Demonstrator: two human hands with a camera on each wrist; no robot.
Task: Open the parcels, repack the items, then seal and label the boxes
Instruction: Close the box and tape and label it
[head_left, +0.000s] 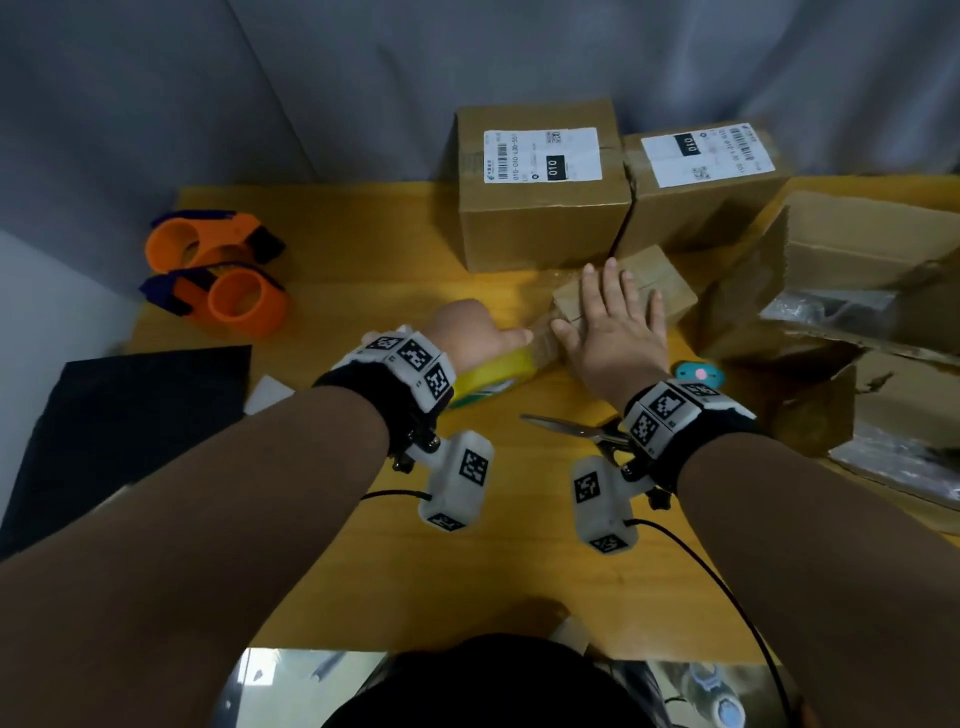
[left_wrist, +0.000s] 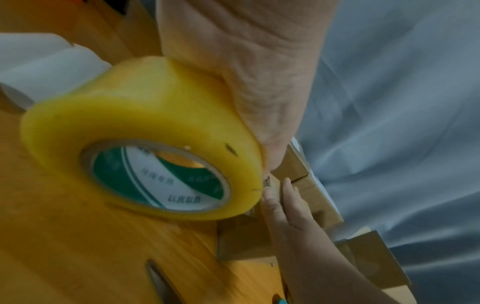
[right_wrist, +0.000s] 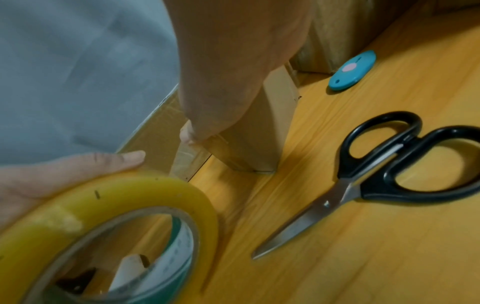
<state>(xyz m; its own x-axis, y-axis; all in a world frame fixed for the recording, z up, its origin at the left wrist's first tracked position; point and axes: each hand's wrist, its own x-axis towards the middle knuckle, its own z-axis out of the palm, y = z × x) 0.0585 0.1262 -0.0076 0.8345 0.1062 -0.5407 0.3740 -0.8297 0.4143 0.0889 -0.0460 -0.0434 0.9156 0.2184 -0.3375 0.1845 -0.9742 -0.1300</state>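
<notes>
Black sheet (head_left: 124, 415): lies at the desk's (head_left: 363, 249) left edge, near you, with a white pad (head_left: 267, 393) just beside its right side.
Dispensers: two orange tape dispensers (head_left: 218, 275) sit near the desk's far left corner, one just behind the other.
Left hand (head_left: 467, 338): yours holds the yellow tape roll (head_left: 493, 376) from above, thumb stretched along the top toward the small box; the other fingers are hidden behind the roll, so how far they curl cannot be told.
Tape roll: mid-desk, its right end against the small box's left end; a clear strip runs from it onto the box.
Small box (head_left: 660, 286): the task's box, mid-desk, just in front of the two labelled boxes.
Right hand (head_left: 613, 327): yours lies flat on the small box's top, fingers straight and spread, gripping nothing.
Labelled boxes: two closed boxes (head_left: 540, 208) and (head_left: 701, 197) stand side by side at the desk's far edge, each with a white label on top.
Scissors (right_wrist: 363, 181): lie closed on the desk near you, under your right wrist.
Blue cutter (right_wrist: 351, 71): a small oval, just right of the small box.
Opened cartons (head_left: 841, 291): torn, piled along the desk's right edge.
</notes>
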